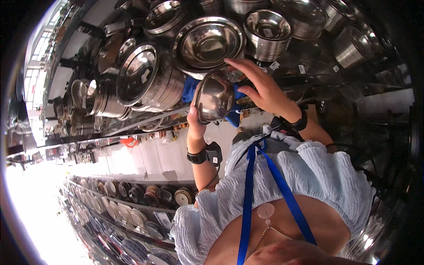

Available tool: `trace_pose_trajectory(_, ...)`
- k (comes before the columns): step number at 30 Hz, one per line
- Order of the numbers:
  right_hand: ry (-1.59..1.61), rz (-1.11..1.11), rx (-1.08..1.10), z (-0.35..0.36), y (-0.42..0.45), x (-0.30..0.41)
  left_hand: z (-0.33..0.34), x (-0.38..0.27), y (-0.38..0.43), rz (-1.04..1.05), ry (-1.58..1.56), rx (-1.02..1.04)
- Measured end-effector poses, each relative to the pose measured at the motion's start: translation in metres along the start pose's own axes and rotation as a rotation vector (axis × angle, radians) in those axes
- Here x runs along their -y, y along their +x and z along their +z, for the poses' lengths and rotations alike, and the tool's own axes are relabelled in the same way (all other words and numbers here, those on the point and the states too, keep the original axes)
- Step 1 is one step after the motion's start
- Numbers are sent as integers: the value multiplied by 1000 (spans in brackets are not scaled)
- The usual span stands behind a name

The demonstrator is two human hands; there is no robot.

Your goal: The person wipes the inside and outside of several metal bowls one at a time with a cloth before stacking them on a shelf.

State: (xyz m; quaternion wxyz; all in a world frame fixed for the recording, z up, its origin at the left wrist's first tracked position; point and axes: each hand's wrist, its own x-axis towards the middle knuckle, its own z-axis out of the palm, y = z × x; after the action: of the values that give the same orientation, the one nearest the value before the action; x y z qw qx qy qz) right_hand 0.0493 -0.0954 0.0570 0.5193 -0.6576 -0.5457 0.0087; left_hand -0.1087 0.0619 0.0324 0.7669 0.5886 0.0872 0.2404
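My left hand [196,122] grips a small shiny metal bowl [215,97] by its side, thumb against the edge. Blue cloth [189,88] shows behind the bowl on both sides; whether a hand holds it is hidden. My right hand [265,89] is just to the right of the bowl, its thumb and index finger spread apart. The index fingertip is by the rim of a wide steel basin [212,46], and I see nothing clearly gripped in that hand. Each wrist wears a black strap.
Stacked steel basins [149,79] stand on the shelf to the left. A stack of smaller steel bowls [268,36] is beyond my right hand. The metal shelf edge [149,121] runs below the stacks. Behind my left arm, another rack [132,215] holds plates and dishes.
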Motion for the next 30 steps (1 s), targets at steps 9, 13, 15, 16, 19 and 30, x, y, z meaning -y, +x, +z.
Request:
trace_pose_trajectory(9, 67, 4, -82, -62, -15, -6, 67, 6, 60, -96, -55, 439)
trace_pose_trajectory(13, 65, 93, -151, -81, -27, -10, 83, 16, 82, -76, -161, 545)
trace_pose_trajectory(15, -26, 42, -107, -94, -31, -6, 84, 21, 92, -88, -216, 594)
trace_pose_trajectory(16, -100, 7, -148, -96, -30, -1, 86, 20, 95, -9, -154, 568)
trace_pose_trajectory(19, -242, -141, -222, -105, -32, 1, 92, 16, 98, 156, -68, 498)
trace_pose_trajectory(30, -494, -203, -541, -117, 9, -34, 86, 19, 90, 92, -140, 365)
